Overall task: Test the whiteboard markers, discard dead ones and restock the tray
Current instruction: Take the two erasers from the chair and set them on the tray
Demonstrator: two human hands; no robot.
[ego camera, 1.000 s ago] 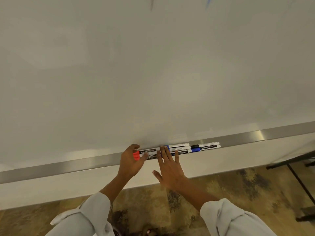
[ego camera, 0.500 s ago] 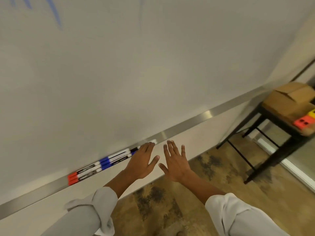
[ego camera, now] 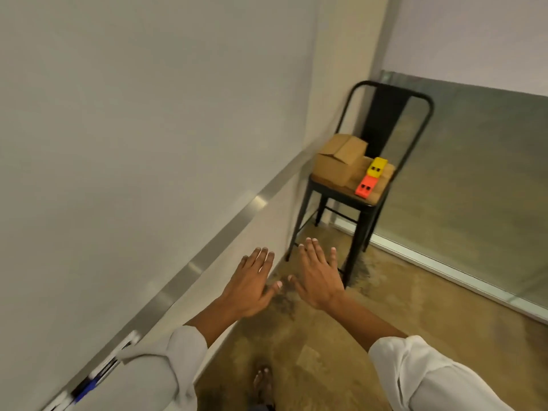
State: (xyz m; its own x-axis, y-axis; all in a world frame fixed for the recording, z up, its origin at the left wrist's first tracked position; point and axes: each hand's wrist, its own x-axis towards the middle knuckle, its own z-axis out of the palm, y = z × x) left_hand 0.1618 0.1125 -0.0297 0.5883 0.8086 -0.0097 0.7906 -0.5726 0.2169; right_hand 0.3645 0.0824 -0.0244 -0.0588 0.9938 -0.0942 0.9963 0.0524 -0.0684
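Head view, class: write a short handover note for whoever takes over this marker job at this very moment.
Left hand: open, holding nothing. Right hand: open, holding nothing.
Markers lie in the metal tray under the whiteboard, at lower left.
On the chair: cardboard box, yellow box, orange box; contents cannot be told.
Done: markers set in the tray.
Left: probably go to the chair; whether testing is finished cannot be told.

The chair (ego camera: 367, 185) is black, with a brown box (ego camera: 338, 163) and yellow (ego camera: 377, 167) and orange blocks (ego camera: 366, 187). The tray (ego camera: 207, 256) is silver, the sleeves (ego camera: 430, 378) white.
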